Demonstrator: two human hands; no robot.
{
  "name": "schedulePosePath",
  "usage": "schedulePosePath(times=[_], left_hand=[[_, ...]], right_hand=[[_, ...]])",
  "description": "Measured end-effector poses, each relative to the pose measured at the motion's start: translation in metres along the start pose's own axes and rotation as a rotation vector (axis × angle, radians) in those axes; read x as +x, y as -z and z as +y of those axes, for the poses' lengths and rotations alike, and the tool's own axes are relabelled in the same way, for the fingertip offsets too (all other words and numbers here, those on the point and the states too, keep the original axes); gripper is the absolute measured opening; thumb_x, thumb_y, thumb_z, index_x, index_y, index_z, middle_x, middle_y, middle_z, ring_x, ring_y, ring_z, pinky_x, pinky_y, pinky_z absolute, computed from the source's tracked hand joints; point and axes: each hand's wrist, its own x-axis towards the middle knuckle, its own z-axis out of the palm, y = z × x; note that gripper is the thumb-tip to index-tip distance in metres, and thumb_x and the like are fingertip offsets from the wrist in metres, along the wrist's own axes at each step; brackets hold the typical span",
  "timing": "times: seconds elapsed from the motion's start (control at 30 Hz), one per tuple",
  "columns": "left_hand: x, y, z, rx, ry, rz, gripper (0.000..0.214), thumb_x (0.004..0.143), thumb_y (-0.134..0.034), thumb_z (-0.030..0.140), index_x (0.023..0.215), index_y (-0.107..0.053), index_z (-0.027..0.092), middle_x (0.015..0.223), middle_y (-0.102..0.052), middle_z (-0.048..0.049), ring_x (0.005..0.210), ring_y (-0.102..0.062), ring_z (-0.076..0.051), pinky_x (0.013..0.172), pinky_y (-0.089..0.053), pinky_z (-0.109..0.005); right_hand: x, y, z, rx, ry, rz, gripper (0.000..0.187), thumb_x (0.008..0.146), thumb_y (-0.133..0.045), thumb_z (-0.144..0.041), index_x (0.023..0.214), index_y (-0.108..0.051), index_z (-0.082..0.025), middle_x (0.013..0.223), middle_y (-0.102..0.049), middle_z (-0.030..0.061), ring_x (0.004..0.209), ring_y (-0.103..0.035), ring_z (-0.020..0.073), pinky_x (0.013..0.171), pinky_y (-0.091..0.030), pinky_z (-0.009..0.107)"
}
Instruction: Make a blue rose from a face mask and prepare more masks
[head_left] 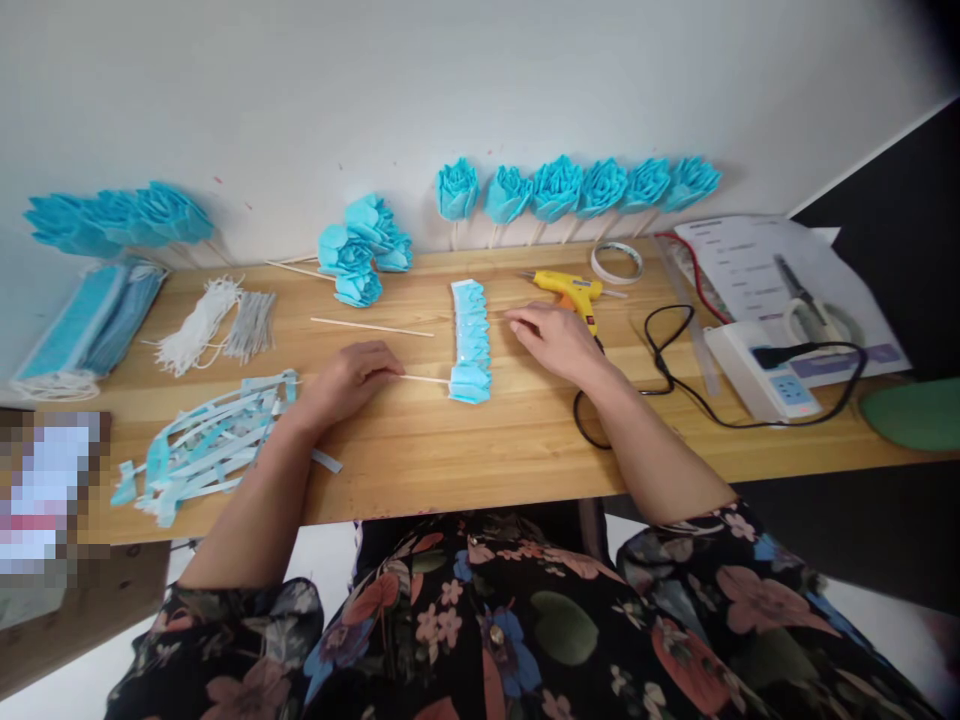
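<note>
My left hand (351,382) pinches the end of a thin wooden stick (424,379) lying flat on the table. The stick's other end meets a blue fabric roll (471,382) at the near end of a pleated blue strip (472,320) with shiny patches on it. My right hand (559,340) rests on the table to the right of the strip, fingers stretched out and holding nothing. Just behind it lies a yellow glue gun (566,284), its handle partly beside the hand. A loose wooden stick (373,327) is on the table beyond my left hand.
Blue fabric flowers (557,188) on sticks lean against the wall. Left are folded blue masks (90,320), white cords (199,325), grey wires (251,326) and cut strips (202,445). Right are a tape roll (616,262), black cable (660,375), power strip (761,375) and scissors (810,300).
</note>
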Motion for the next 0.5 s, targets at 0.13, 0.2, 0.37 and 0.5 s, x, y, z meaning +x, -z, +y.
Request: schedulePosePath(times=[0.13, 0.2, 0.37, 0.5], left_hand=[[0.0004, -0.0006, -0.0004, 0.013, 0.0, -0.003, 0.025, 0.099, -0.05, 0.029, 0.088, -0.069, 0.017, 0.09, -0.071, -0.0072, 0.086, -0.065, -0.019, 0.082, -0.052, -0.032], [0.0002, -0.0006, 0.0002, 0.009, 0.002, -0.014, 0.025, 0.099, -0.05, 0.029, 0.088, -0.069, 0.017, 0.09, -0.071, -0.0072, 0.086, -0.065, -0.019, 0.082, -0.052, -0.032], [-0.0008, 0.0, 0.0022, 0.002, 0.005, -0.029, 0.025, 0.099, -0.049, 0.029, 0.088, -0.069, 0.018, 0.09, -0.071, -0.0065, 0.086, -0.065, -0.019, 0.082, -0.052, -0.031], [-0.0007, 0.0003, 0.0019, 0.007, 0.002, -0.03, 0.025, 0.098, -0.048, 0.026, 0.088, -0.068, 0.018, 0.091, -0.071, -0.0066, 0.086, -0.065, -0.019, 0.083, -0.052, -0.031]], right_hand=[[0.0005, 0.0001, -0.0005, -0.013, -0.006, -0.013, 0.034, 0.098, -0.047, -0.028, 0.117, -0.075, -0.022, 0.115, -0.075, 0.0096, 0.101, -0.069, 0.0265, 0.088, -0.051, 0.039], [0.0008, -0.0004, 0.0, -0.014, -0.013, -0.013, 0.034, 0.098, -0.047, -0.027, 0.117, -0.075, -0.022, 0.116, -0.075, 0.0095, 0.101, -0.069, 0.0264, 0.089, -0.051, 0.039], [0.0014, -0.002, 0.0001, -0.013, -0.022, -0.003, 0.035, 0.098, -0.047, -0.026, 0.119, -0.074, -0.022, 0.118, -0.075, 0.0094, 0.104, -0.069, 0.0269, 0.09, -0.052, 0.039], [0.0034, -0.0038, 0.0007, -0.019, -0.032, -0.001, 0.036, 0.097, -0.046, -0.026, 0.12, -0.074, -0.02, 0.121, -0.074, 0.0112, 0.109, -0.069, 0.0282, 0.093, -0.052, 0.041]])
